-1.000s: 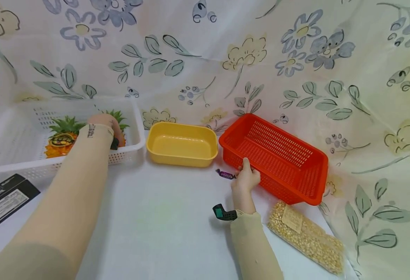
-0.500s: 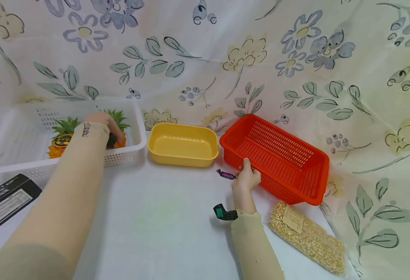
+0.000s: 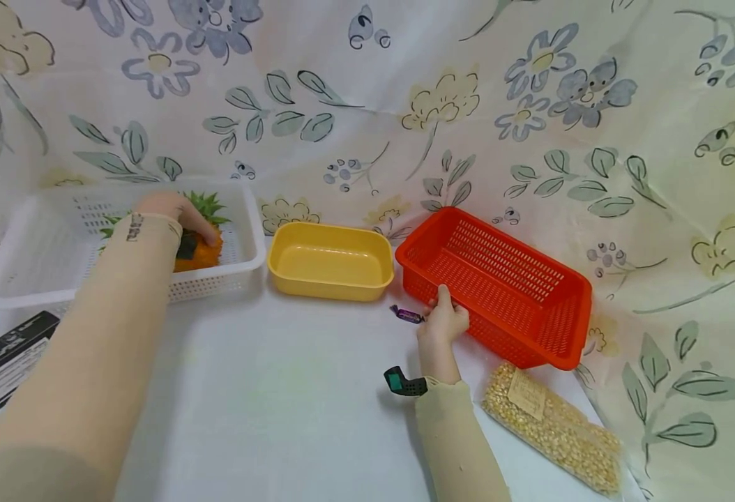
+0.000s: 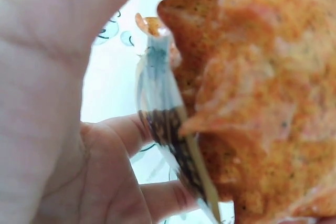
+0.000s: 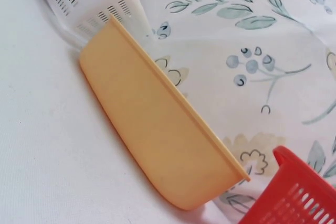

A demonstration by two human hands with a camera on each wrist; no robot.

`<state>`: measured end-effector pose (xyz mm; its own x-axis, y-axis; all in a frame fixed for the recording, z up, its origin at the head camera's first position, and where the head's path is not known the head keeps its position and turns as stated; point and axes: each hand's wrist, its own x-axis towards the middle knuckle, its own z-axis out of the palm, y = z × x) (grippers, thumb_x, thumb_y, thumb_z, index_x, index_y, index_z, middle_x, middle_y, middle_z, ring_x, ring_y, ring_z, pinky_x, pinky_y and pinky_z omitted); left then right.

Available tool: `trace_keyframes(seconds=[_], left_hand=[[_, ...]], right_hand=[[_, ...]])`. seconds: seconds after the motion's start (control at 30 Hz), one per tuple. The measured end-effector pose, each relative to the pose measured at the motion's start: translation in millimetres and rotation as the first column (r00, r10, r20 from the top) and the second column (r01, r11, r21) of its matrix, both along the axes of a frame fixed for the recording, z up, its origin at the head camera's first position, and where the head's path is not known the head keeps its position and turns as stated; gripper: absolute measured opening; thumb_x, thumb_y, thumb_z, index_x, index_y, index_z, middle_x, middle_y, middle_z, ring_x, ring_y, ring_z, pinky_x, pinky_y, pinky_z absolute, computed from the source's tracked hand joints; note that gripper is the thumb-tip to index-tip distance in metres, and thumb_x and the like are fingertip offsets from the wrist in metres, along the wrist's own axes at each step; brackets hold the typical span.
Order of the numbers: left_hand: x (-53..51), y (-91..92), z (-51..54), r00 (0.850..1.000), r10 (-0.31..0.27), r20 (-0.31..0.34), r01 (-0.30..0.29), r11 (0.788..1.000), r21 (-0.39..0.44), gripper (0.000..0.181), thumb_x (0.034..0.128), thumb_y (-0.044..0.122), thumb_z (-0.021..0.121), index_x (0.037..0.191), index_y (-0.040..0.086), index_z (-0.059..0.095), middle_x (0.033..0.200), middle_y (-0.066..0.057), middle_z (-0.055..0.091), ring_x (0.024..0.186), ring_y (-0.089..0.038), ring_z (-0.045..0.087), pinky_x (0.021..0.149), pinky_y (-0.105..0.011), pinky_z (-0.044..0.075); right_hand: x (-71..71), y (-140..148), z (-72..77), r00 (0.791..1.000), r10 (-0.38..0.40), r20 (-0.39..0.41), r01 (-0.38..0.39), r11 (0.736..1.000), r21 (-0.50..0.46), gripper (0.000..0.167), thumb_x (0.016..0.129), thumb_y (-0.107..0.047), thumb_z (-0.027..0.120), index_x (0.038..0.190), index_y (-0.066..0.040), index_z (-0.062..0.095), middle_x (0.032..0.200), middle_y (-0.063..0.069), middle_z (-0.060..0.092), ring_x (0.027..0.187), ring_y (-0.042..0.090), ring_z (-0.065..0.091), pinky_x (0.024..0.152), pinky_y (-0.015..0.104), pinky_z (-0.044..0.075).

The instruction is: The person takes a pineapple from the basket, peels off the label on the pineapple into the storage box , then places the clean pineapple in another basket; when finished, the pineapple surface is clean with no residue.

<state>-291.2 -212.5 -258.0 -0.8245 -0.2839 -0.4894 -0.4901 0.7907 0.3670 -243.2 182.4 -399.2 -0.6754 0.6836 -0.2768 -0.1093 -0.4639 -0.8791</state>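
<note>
Inside the white basket point(image 3: 113, 296) at the left, my left hand point(image 3: 176, 213) grips an orange pineapple point(image 3: 204, 249) with green leaves. In the left wrist view, the pineapple point(image 4: 273, 93) fills the right side, with fingers point(image 4: 123, 129) behind a label point(image 4: 173, 129) on it. My forearm mostly hides a second pineapple, whose leaf tips show. On the right, my right hand point(image 3: 444, 324) holds the near rim of the red basket point(image 3: 499, 279), its thumb lying over the edge; its other fingers are largely hidden. A purple wrapped candy point(image 3: 407, 315) lies just left of that hand.
Between the two baskets stands a yellow tub point(image 3: 331, 263). A clear bag of yellow kernels point(image 3: 552, 425) lies at the lower right, and a black box with a white label point(image 3: 10, 362) at the left. A floral cloth point(image 3: 355, 90) hangs behind.
My left hand has shifted left and slightly up, bringing more of the right-hand pineapple into view. The forearm now covers most of the other pineapple. My right hand stays in place.
</note>
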Motion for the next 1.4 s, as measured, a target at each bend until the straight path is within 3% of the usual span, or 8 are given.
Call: trace_keyframes(seconds=[0.13,0.3,0.47,0.6,0.83,1.0,1.17,1.4], left_hand=[[-2.0,-2.4,3.4,1.0,-0.006,-0.016,0.005,0.999,-0.043,0.095,0.0736,0.046,0.07,0.132,-0.016,0.027,0.128,-0.031,0.033,0.106,-0.034,0.038,0.097,-0.043,0.043],[-6.8,-8.7,9.0,0.98,-0.2,-0.017,0.195,0.966,-0.17,0.093,0.0734,0.05,0.067,0.133,-0.011,0.031,0.129,-0.035,0.032,0.11,-0.04,0.037,0.097,-0.05,0.04],[-8.0,-13.3,21.6,0.941,-0.336,-0.036,0.329,0.935,-0.13,0.099,0.0736,0.051,0.067,0.14,-0.004,0.019,0.134,-0.037,0.024,0.115,-0.047,0.027,0.098,-0.058,0.033],[-8.5,-14.5,31.3,0.909,-0.415,-0.045,0.411,0.908,-0.087,0.105,0.0726,0.054,0.068,0.142,-0.002,0.013,0.13,-0.036,0.029,0.108,-0.045,0.034,0.086,-0.053,0.042],[-2.0,-3.9,43.3,0.882,-0.451,-0.136,0.461,0.886,0.047,0.104,0.0725,0.04,0.075,0.145,0.007,0.008,0.126,-0.028,0.035,0.099,-0.038,0.047,0.068,-0.038,0.053],[14.0,18.1,50.4,0.807,-0.554,-0.205,0.553,0.83,-0.068,0.1,0.0708,0.037,0.077,0.144,0.01,0.015,0.123,-0.026,0.039,0.091,-0.033,0.051,0.06,-0.036,0.053],[34.6,45.2,47.2,0.701,-0.666,-0.255,0.629,0.746,-0.22,0.094,0.0679,0.037,0.078,0.142,0.014,0.025,0.123,-0.022,0.04,0.099,-0.033,0.046,0.07,-0.041,0.051],[65.6,73.6,29.9,0.595,-0.741,-0.312,0.716,0.665,-0.213,0.091,0.0618,0.033,0.081,0.138,0.023,0.033,0.127,-0.012,0.039,0.102,-0.027,0.048,0.079,-0.042,0.048]], right_hand=[[-0.1,0.6,-1.2,1.0,0.002,-0.001,-0.002,1.0,0.009,0.017,0.087,-0.023,0.064,0.094,-0.013,0.052,0.079,0.009,0.053,0.053,0.016,0.047,0.055,0.023,0.047],[0.2,0.6,-0.7,1.0,0.01,-0.003,-0.01,1.0,0.005,0.016,0.088,-0.022,0.063,0.094,-0.013,0.052,0.08,0.01,0.053,0.054,0.016,0.047,0.056,0.023,0.047],[0.8,0.3,-0.3,1.0,0.013,-0.002,-0.012,1.0,0.0,0.016,0.088,-0.022,0.063,0.095,-0.014,0.052,0.081,0.01,0.053,0.056,0.016,0.047,0.055,0.022,0.047],[0.3,1.0,-0.7,1.0,0.015,0.001,-0.015,1.0,-0.006,0.017,0.088,-0.023,0.063,0.096,-0.014,0.052,0.084,0.011,0.053,0.058,0.017,0.047,0.055,0.022,0.047],[0.5,2.2,-0.6,0.999,0.02,0.033,-0.021,1.0,0.004,0.02,0.088,-0.027,0.063,0.098,-0.014,0.052,0.086,0.008,0.054,0.061,0.017,0.047,0.059,0.023,0.048],[1.4,2.0,0.8,0.999,0.03,0.024,-0.03,1.0,-0.003,0.02,0.088,-0.026,0.063,0.099,-0.015,0.051,0.083,0.004,0.054,0.063,0.017,0.048,0.058,0.022,0.047],[1.4,0.5,2.8,0.998,0.061,0.007,-0.061,0.998,-0.026,0.025,0.086,-0.024,0.066,0.099,-0.014,0.047,0.08,0.005,0.053,0.058,0.015,0.048,0.052,0.021,0.042],[0.2,-1.3,3.3,0.985,0.169,0.034,-0.166,0.984,-0.067,0.036,0.083,-0.019,0.068,0.107,-0.012,0.042,0.087,0.003,0.049,0.07,0.018,0.048,0.052,0.021,0.04]])
